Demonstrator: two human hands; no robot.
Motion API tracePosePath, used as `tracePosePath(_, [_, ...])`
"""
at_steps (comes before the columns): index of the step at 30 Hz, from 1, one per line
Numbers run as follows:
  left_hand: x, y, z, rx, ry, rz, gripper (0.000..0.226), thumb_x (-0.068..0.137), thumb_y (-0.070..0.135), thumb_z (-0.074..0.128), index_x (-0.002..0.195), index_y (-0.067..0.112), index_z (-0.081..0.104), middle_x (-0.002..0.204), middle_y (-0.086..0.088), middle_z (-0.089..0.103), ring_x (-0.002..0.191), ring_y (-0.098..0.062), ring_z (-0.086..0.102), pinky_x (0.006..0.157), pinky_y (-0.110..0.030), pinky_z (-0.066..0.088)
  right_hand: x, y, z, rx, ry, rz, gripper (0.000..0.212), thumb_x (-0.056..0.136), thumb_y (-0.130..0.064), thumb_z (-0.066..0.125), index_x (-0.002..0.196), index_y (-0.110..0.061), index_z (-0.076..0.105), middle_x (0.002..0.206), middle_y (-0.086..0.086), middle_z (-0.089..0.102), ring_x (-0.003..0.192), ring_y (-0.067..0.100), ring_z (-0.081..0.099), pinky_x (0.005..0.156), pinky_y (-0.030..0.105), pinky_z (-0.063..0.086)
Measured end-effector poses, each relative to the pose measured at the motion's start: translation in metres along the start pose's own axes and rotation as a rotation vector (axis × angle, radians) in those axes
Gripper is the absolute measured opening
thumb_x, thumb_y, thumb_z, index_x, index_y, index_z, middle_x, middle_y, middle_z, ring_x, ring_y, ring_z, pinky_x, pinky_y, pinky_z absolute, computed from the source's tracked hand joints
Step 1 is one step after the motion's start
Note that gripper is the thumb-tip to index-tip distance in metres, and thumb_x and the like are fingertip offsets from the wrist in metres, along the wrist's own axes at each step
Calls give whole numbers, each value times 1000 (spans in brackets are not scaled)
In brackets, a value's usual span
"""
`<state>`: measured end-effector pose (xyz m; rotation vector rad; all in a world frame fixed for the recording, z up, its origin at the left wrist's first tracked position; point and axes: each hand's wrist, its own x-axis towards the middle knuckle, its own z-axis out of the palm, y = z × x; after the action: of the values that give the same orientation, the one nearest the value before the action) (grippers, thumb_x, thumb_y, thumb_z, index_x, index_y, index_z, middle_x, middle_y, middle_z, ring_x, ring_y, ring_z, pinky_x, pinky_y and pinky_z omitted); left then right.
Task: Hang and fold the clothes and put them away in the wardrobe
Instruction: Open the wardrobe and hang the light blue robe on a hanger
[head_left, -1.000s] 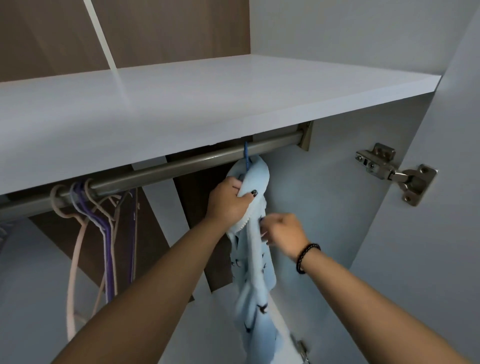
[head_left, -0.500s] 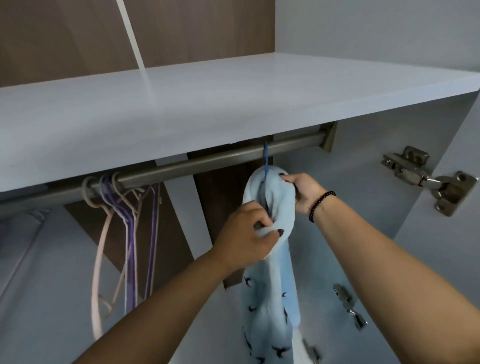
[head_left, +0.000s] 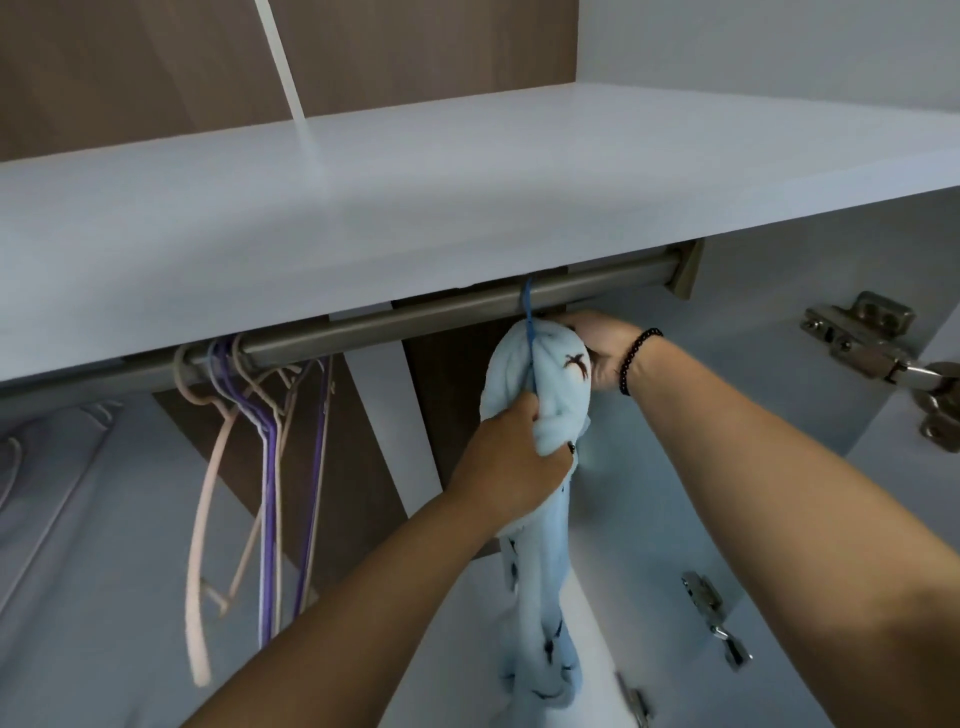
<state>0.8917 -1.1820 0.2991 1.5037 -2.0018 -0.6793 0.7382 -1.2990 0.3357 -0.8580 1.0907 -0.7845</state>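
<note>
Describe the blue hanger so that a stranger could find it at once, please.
Find the metal rail under the white shelf. Near its right end, a thin blue hanger hooks over it, carrying the light blue garment both hands grip. Unlike the bare beige and purple hangers bunched at the left, it hangs alone.

Pale blue garment hung on the wardrobe rail

The light blue garment (head_left: 540, 395), printed with small dark birds, hangs bunched on a blue hanger (head_left: 528, 312) hooked over the metal rail (head_left: 415, 325) near its right end, under the shelf's front edge, trailing straight down.
</note>
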Motion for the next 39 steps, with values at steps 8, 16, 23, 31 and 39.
tracePosePath(8, [-12, -16, -18, -16, 13, 17, 20, 91, 31, 61, 101, 24, 44, 95, 3, 54, 90, -15, 59, 75, -25, 51, 30, 3, 5, 119, 233, -100, 24, 100, -12, 42, 79, -9, 52, 71, 7, 47, 59, 16, 46, 57, 24, 46])
tracePosePath(16, [-29, -21, -10, -76, 121, 0, 30, 83, 36, 70, 90, 29, 42, 89, 12, 50, 79, -4, 54, 56, -5, 39, 37, 108, -1, 448, 409, 112, 36, 102, -9, 30, 68, -14, 41, 36, -2, 43, 39, 6, 40, 34, 13, 34])
tracePosePath(23, [-47, -38, 10, -240, 133, 48, 64, 78, 5, 73, 120, 39, 40, 125, 8, 45, 116, -4, 46, 98, -16, 44, -2, 104, 28, 198, 437, -239, 15, 94, -30, 55, 107, -24, 58, 85, -1, 65, 75, 17, 62, 57, 26, 54])
tracePosePath(31, [-76, -48, 48, 259, 403, 202, 98, 72, 12, 82, 149, 31, 24, 115, -13, 53, 92, -23, 60, 78, -33, 58, -56, 111, 45, 237, 129, -258, 41, 81, -18, 73, 117, -8, 60, 108, 14, 70, 95, 28, 70, 81, 41, 59])
tracePosePath(39, [-85, -53, 56, 325, 583, 406, 64, 47, -7, 83, 93, 19, 48, 82, -8, 60, 81, -16, 48, 65, -27, 51, -63, 172, 32, 791, -110, -38, 41, 84, -21, 58, 117, 2, 60, 110, 22, 68, 94, 29, 70, 74, 39, 60])
